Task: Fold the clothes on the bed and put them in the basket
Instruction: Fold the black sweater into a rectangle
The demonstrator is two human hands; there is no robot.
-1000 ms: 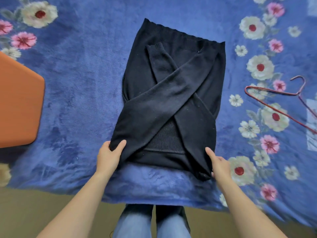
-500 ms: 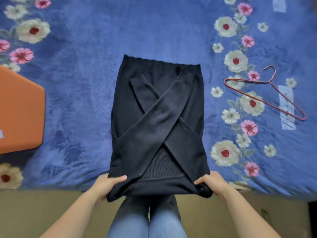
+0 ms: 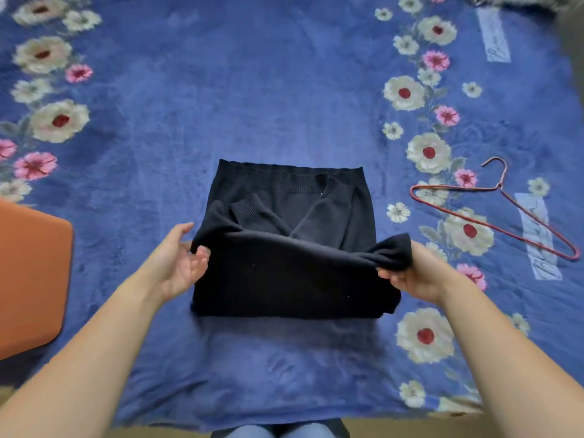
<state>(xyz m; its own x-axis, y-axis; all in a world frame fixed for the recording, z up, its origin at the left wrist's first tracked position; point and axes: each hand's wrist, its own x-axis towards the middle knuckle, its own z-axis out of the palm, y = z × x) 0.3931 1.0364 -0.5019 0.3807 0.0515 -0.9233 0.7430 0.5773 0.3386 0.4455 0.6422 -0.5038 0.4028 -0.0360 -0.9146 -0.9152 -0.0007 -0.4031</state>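
Head view. Black sweater (image 3: pixel 294 248) lies at centre frame on a blue floral blanket (image 3: pixel 284 90), its ribbed hem toward the top of the frame. The near half is lifted and doubled over toward the hem, forming a raised fold across the middle. The crossed sleeves show just above that fold, one ribbed cuff visible left of centre.

Right hand (image 3: pixel 414 273), right of centre, grips the fold's right corner. The fabric bunches over the top of the hand and the fingers curl beneath it.

Left hand (image 3: pixel 180 260), left of centre, is at the fold's left corner, palm turned inward. Its fingertips touch the cloth and its thumb is raised clear of it. The hand is blurred, so I cannot tell if it has a firm hold.

Orange object (image 3: pixel 31 279) sits on the blanket at the left edge, well apart from the sweater. Red wire hanger (image 3: pixel 493 213) lies flat at the right. Blue jeans (image 3: pixel 275 433) show at the bottom edge.
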